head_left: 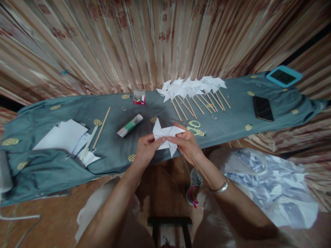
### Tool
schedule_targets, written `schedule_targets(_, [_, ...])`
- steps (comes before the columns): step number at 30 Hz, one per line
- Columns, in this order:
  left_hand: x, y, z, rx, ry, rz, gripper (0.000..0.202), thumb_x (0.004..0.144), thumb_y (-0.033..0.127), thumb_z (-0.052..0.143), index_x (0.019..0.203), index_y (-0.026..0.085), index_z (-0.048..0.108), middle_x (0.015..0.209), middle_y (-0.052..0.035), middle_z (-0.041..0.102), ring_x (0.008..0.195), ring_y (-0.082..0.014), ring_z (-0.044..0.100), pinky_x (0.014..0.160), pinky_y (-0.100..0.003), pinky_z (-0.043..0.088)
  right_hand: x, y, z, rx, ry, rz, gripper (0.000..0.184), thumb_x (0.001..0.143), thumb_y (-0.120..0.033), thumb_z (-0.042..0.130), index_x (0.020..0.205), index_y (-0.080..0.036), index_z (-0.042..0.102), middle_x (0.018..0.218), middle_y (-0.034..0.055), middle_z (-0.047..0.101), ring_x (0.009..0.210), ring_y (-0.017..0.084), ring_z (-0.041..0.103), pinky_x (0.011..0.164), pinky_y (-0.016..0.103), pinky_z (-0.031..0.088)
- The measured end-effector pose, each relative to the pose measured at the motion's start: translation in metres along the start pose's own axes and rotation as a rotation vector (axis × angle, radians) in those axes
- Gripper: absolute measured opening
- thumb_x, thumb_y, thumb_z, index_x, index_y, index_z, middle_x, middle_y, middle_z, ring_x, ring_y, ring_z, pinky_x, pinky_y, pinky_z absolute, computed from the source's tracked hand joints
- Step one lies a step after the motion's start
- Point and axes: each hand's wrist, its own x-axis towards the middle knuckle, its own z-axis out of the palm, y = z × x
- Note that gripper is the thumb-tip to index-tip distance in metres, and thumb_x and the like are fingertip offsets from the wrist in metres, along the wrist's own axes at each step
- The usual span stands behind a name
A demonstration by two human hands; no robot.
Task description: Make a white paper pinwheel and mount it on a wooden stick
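Observation:
A white paper pinwheel head is held over the near edge of a narrow table covered in blue-grey cloth. My left hand pinches its lower left part. My right hand grips its right side with fingers closed; a bangle sits on that wrist. A row of several finished white pinwheels on wooden sticks lies at the back of the table. A glue stick lies just left of my hands.
A stack of white paper sheets and two wooden sticks lie at the left. A small red box of pins, green scissors, a black phone and a teal-framed tablet are on the cloth. A bag of paper scraps sits on the floor at right.

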Motion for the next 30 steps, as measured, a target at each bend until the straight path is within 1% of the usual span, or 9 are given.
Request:
schedule_targets(2, [0.0,0.0001,-0.0004,0.015,0.006,0.005,0.037,0.047,0.043,0.087,0.069,0.015,0.077,0.063,-0.0015,0.071,0.055,-0.0121,0.057,0.059,-0.025,0.048,-0.0001,0.0005,-0.0002,-0.009,-0.001,-0.005,0.086,0.048,-0.026,0.089,0.125,-0.017,0.051,0.06,-0.0073,0.066,0.057,0.011,0.062,0.06,0.024,0.05])
schedule_targets(5, [0.001,-0.0016,-0.0018,0.052,0.022,0.021,0.036,0.048,0.043,0.086,0.069,0.015,0.077,0.062,-0.0007,0.07,0.054,-0.0116,0.056,0.057,-0.025,0.047,0.0001,0.0007,0.0003,-0.004,0.005,-0.013,0.086,0.048,-0.025,0.089,0.124,-0.018,0.051,0.056,-0.01,0.064,0.053,0.011,0.06,0.058,0.024,0.049])
schedule_targets(8, [0.0022,-0.0039,-0.0036,0.09,0.03,0.046,0.033,0.052,0.042,0.085,0.071,0.015,0.077,0.061,0.0004,0.069,0.054,-0.0111,0.055,0.056,-0.024,0.045,0.0005,0.0007,0.0013,-0.001,0.012,-0.021,0.088,0.047,-0.025,0.089,0.126,-0.018,0.049,0.053,-0.0123,0.061,0.05,0.01,0.058,0.056,0.024,0.047])
schedule_targets(12, [0.0027,-0.0055,-0.0049,0.108,0.047,0.084,0.026,0.057,0.037,0.083,0.071,0.016,0.078,0.06,0.0018,0.069,0.053,-0.0098,0.054,0.056,-0.023,0.044,0.0009,0.001,0.0028,-0.013,0.011,-0.032,0.089,0.048,-0.025,0.089,0.127,-0.018,0.049,0.053,-0.012,0.06,0.05,0.011,0.059,0.056,0.025,0.047])
schedule_targets(15, [0.0023,-0.0056,-0.0046,0.093,0.072,0.091,0.025,0.056,0.035,0.084,0.073,0.017,0.078,0.062,0.0015,0.07,0.054,-0.0099,0.055,0.057,-0.023,0.045,0.0011,0.0012,0.0037,-0.017,0.014,-0.037,0.088,0.049,-0.024,0.088,0.128,-0.019,0.049,0.053,-0.0121,0.06,0.051,0.012,0.059,0.056,0.025,0.047])
schedule_targets(19, [0.0014,-0.0049,-0.0032,0.059,0.083,0.089,0.027,0.054,0.035,0.085,0.072,0.016,0.077,0.064,0.0006,0.071,0.055,-0.0107,0.057,0.058,-0.023,0.047,0.0008,0.0014,0.0045,-0.016,0.022,-0.027,0.09,0.05,-0.023,0.088,0.129,-0.017,0.048,0.052,-0.0117,0.06,0.052,0.012,0.059,0.057,0.026,0.048])
schedule_targets(22, [0.0006,-0.0037,-0.0026,0.051,0.083,0.081,0.027,0.054,0.035,0.084,0.072,0.016,0.077,0.063,0.0007,0.071,0.054,-0.0108,0.056,0.057,-0.024,0.047,0.0006,0.0016,0.0048,-0.016,0.02,-0.025,0.086,0.05,-0.023,0.087,0.128,-0.017,0.049,0.054,-0.0114,0.062,0.052,0.011,0.06,0.057,0.025,0.049])
schedule_targets(28, [-0.0006,-0.0015,-0.003,0.061,0.069,0.071,0.027,0.054,0.034,0.083,0.072,0.015,0.077,0.064,0.0002,0.072,0.055,-0.0124,0.058,0.057,-0.025,0.048,0.0012,0.002,0.0046,-0.005,0.025,-0.018,0.083,0.049,-0.022,0.086,0.124,-0.016,0.05,0.05,-0.0131,0.06,0.049,0.01,0.059,0.055,0.023,0.048])
schedule_targets(30, [-0.0008,-0.001,-0.003,0.068,0.062,0.074,0.027,0.055,0.035,0.082,0.073,0.016,0.077,0.065,-0.0002,0.072,0.057,-0.0133,0.059,0.057,-0.025,0.049,0.0017,0.0023,0.0045,0.004,0.034,-0.013,0.083,0.049,-0.021,0.087,0.123,-0.015,0.05,0.053,-0.0118,0.063,0.05,0.01,0.06,0.056,0.023,0.049])
